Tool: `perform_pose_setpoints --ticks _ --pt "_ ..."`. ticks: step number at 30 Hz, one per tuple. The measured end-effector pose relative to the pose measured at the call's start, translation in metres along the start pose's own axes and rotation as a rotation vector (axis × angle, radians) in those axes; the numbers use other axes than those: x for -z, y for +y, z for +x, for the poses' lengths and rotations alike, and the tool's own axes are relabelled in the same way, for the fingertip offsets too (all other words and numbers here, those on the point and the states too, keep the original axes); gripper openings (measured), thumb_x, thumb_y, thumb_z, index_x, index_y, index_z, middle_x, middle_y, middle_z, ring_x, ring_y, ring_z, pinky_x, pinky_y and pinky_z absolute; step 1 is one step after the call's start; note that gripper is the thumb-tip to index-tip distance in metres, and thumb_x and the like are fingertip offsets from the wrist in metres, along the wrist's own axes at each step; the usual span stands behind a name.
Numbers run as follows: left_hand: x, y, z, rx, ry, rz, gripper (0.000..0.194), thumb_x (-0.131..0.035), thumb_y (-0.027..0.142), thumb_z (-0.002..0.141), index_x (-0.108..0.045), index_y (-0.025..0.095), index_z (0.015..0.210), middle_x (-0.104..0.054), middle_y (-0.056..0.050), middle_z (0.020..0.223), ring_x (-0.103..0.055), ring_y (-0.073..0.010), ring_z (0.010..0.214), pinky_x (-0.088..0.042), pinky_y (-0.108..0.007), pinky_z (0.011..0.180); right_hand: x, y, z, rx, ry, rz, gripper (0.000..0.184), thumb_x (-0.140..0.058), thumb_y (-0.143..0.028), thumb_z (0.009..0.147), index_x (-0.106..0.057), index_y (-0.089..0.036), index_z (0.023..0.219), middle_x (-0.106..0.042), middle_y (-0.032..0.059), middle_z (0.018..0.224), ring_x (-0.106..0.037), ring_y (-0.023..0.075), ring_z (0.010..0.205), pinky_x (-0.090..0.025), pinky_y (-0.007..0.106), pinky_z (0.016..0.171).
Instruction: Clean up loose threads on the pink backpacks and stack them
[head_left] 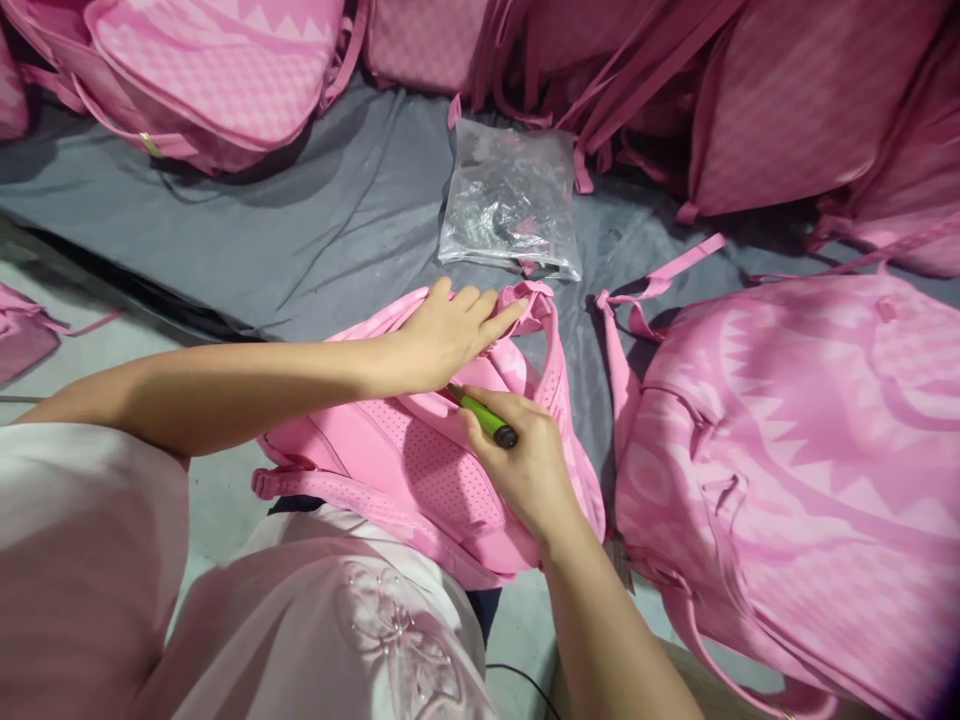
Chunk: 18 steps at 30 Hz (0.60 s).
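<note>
Grips green pen-like tool (481, 414) in curled right hand (529, 455), long axis slanting toward left hand (444, 335), fingers extended across pink backpack (431, 455).

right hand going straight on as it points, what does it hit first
The right hand and its green tool would probably meet the pink backpack first; the left hand is close too, but depth is unclear.

Pouch (511, 195) ahead, free cloth (356, 215) leftward.
</note>
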<state>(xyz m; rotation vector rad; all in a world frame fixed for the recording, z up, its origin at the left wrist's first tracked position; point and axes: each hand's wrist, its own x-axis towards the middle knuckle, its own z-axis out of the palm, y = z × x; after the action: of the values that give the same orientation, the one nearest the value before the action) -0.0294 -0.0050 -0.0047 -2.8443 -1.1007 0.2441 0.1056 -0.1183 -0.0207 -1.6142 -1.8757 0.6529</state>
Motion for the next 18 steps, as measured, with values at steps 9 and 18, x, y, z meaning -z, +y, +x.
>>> perform_pose_setpoints --ticks 9,18 --pt "-0.0013 -0.0018 0.001 0.004 -0.034 -0.086 0.104 -0.063 0.035 0.085 0.009 0.027 0.16 -0.032 -0.013 0.157 -0.039 -0.0368 0.13 -0.03 -0.05 0.105 0.0022 -0.0068 0.0033 -0.048 -0.036 -0.069 0.026 -0.059 -0.028 0.089 -0.075 -0.02 0.108 -0.077 0.0075 0.104 -0.071 0.025 0.093 -0.053 0.039 0.088" --pt "-0.005 -0.0022 0.0045 -0.002 -0.041 -0.099 0.108 -0.065 0.035 0.084 0.012 0.025 0.159 -0.03 -0.014 0.158 -0.037 -0.0377 0.131 -0.028 -0.051 0.106 0.0042 -0.0099 0.0057 -0.063 -0.059 -0.107 0.026 -0.059 -0.027 0.088 -0.075 -0.02 0.107 -0.077 0.008 0.102 -0.071 0.026 0.092 -0.053 0.039 0.086"
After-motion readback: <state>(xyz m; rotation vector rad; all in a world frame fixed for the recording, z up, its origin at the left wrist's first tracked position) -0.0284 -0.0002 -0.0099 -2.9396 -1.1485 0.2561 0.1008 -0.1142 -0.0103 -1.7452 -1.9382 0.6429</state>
